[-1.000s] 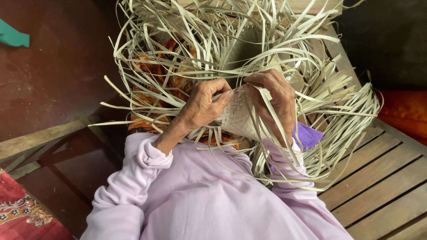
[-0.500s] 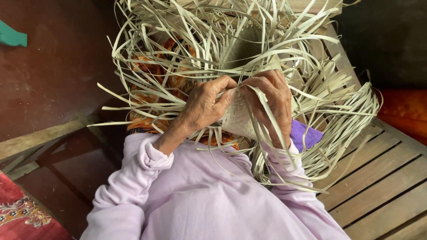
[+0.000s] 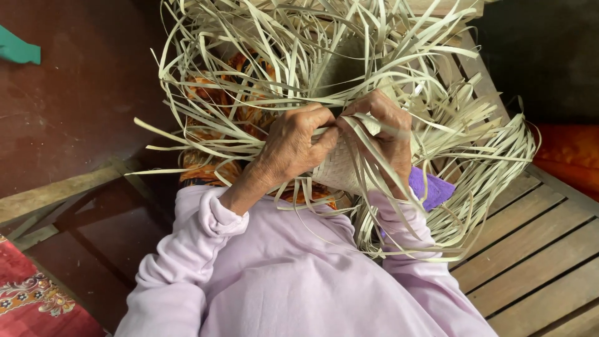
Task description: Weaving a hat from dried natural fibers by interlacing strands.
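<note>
Our hands weaving pale leaf strips.
Left hand (image 3: 296, 146) and right hand (image 3: 380, 134) grasp the woven mat piece (image 3: 340, 167) amid loose strips (image 3: 462, 131).

Looks like a home porch or veranda w/ a craft corner, not a shop. I sit on a slatted wooden bench (image 3: 530, 249); dark red floor (image 3: 75, 112) to my left, a patterned red mat (image 3: 37, 299) on it, loose pale weaving strips (image 3: 437, 125) piled over my lap.
</note>
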